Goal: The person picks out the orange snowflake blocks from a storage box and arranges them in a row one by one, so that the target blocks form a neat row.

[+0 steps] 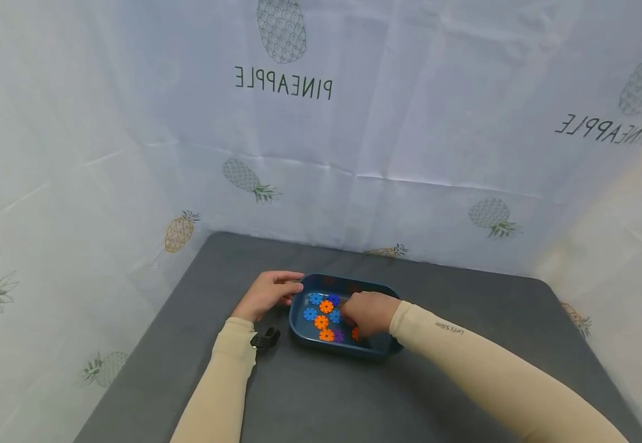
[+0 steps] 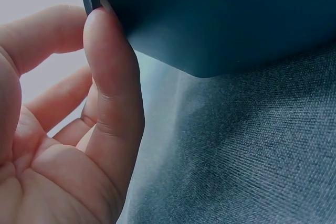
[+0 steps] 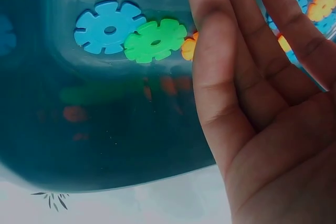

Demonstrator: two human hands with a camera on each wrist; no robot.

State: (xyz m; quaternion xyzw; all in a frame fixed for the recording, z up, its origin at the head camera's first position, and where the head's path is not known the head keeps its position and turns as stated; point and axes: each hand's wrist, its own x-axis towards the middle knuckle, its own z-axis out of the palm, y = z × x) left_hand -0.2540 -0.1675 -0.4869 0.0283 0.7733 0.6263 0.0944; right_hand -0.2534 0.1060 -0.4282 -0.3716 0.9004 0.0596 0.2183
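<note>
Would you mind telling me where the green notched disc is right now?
In the right wrist view, the green notched disc lies inside the dark blue tray, left of the right hand, between a light-blue disc and a partly hidden orange disc.

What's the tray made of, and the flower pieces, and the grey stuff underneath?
Tray: probably plastic, smooth and a bit shiny, since its inside wall reflects blurry colours.
Flower pieces: likely plastic too, flat and smooth, with one even bright colour each and neat slots.
Grey stuff: looks like woven cloth, not shiny; tiny thread lines show close up.
</note>
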